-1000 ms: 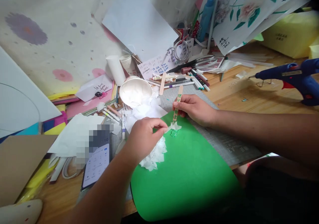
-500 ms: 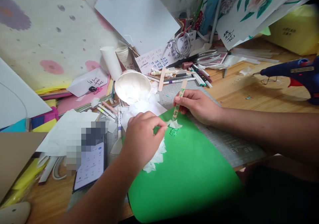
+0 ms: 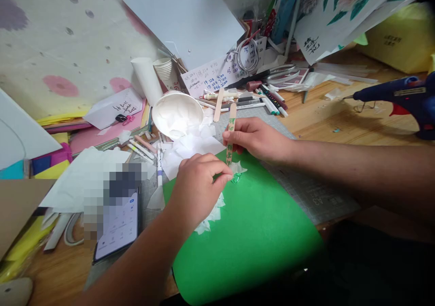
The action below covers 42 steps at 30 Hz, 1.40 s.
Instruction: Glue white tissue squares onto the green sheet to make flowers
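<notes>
My right hand (image 3: 253, 138) is closed round a flat wooden craft stick (image 3: 231, 131) with green marks, held upright. Its lower tip touches a small scrap of white paper (image 3: 239, 166) above a green sheet (image 3: 251, 233). The thumb and fingers of my left hand (image 3: 200, 188) are pinched at the left edge of that scrap. Beside the fingertips, a blob of clear, shiny glue (image 3: 235, 178) lies on the green sheet. More overlapping white scraps (image 3: 212, 217) are stuck on the sheet, partly hidden behind my left hand.
A tipped paper cup (image 3: 176, 115) holds white scraps, with white paper (image 3: 190, 147) in front. To the left lies a phone (image 3: 118, 224). At the right rests a blue glue gun (image 3: 397, 97). Markers (image 3: 272, 99) and another stick (image 3: 219, 104) lie at the back. A grey cutting mat (image 3: 306, 188) is underneath.
My right hand has moved left with the craft stick, which is now more upright. My left fingertips have come closer to the stick's tip and the glue blob. The view has shifted slightly.
</notes>
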Tool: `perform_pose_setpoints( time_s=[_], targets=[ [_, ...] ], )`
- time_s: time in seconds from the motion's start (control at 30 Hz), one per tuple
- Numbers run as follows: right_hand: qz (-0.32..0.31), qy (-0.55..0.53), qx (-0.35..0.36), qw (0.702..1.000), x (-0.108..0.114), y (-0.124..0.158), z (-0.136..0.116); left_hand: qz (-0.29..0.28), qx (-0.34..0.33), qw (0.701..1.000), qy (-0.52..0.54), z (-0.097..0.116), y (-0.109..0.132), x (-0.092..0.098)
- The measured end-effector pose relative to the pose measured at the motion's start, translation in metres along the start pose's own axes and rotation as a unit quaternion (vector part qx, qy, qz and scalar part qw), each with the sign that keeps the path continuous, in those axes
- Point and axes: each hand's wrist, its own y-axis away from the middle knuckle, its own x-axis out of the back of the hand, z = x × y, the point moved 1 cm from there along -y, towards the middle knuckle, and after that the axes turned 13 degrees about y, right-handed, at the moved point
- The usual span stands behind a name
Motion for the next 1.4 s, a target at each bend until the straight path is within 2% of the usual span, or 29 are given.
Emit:
perform_pose_setpoints(
  time_s=[0.07,0.23,0.67,0.87,1.1,1.17,1.3,1.4],
  targets=[
    [-0.035,0.039,0.009,0.999,-0.002,-0.002,-0.003,0.0,0.002,1.0,0.003,-0.001,0.0,0.0],
    [-0.07,0.09,0.02,0.993,-0.003,-0.003,-0.004,0.004,-0.002,1.0,-0.001,-0.004,-0.003,-0.002],
    [-0.085,0.122,0.019,0.989,0.001,-0.003,-0.001,0.008,-0.008,0.996,-0.085,-0.002,-0.007,-0.004],
    [-0.075,0.103,0.017,0.992,-0.001,-0.002,0.005,-0.02,0.018,0.999,-0.028,-0.006,-0.006,0.004],
    [-0.064,0.043,0.016,0.997,-0.001,-0.003,0.008,-0.02,0.016,0.997,-0.075,-0.007,-0.012,0.001],
    [-0.045,0.012,0.014,0.999,-0.001,-0.002,0.012,-0.012,0.019,0.995,-0.093,-0.007,-0.015,0.0],
    [0.041,-0.059,0.009,0.997,0.0,0.001,0.021,-0.01,0.024,0.995,-0.099,-0.005,-0.019,-0.003],
    [0.038,-0.078,0.019,0.996,-0.001,0.007,0.02,-0.001,0.021,0.995,-0.099,-0.005,-0.02,-0.002]
  ],
)
